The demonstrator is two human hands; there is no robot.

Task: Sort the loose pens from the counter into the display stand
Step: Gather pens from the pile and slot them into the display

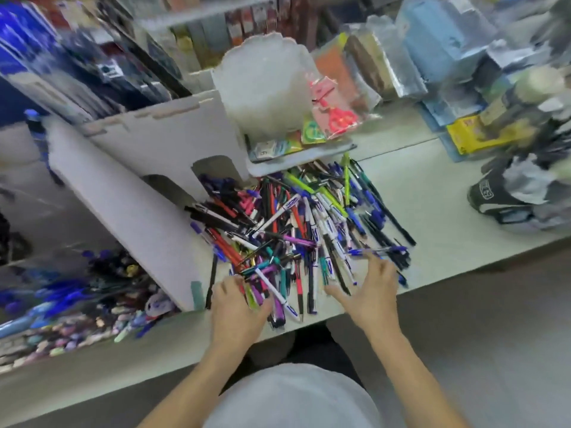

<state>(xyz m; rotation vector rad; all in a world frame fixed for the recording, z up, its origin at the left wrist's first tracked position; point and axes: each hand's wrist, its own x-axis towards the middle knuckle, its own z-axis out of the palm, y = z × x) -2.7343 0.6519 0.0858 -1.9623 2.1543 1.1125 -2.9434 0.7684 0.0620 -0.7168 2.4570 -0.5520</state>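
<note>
A big heap of loose pens (pixel 302 223) in many colours lies on the pale counter (pixel 432 193). Left of it stands the white cardboard display stand (pixel 129 208), with sorted pens (pixel 71 295) in its lower tiers. My left hand (pixel 236 310) is at the heap's near left edge, fingers curled down over several pens, with green and purple ones running under the thumb. My right hand (pixel 369 293) is at the near right edge, fingers spread and touching the pens. A blue pen (pixel 378 251) lies just past its fingertips. Motion blurs the picture.
A white plastic holder (pixel 265 88) stands on a tray with small packets behind the heap. Wrapped stationery packs (pixel 432 47) line the back right. A black shoe (pixel 494 199) and crumpled packaging sit at the right. The counter's near edge runs just below my hands.
</note>
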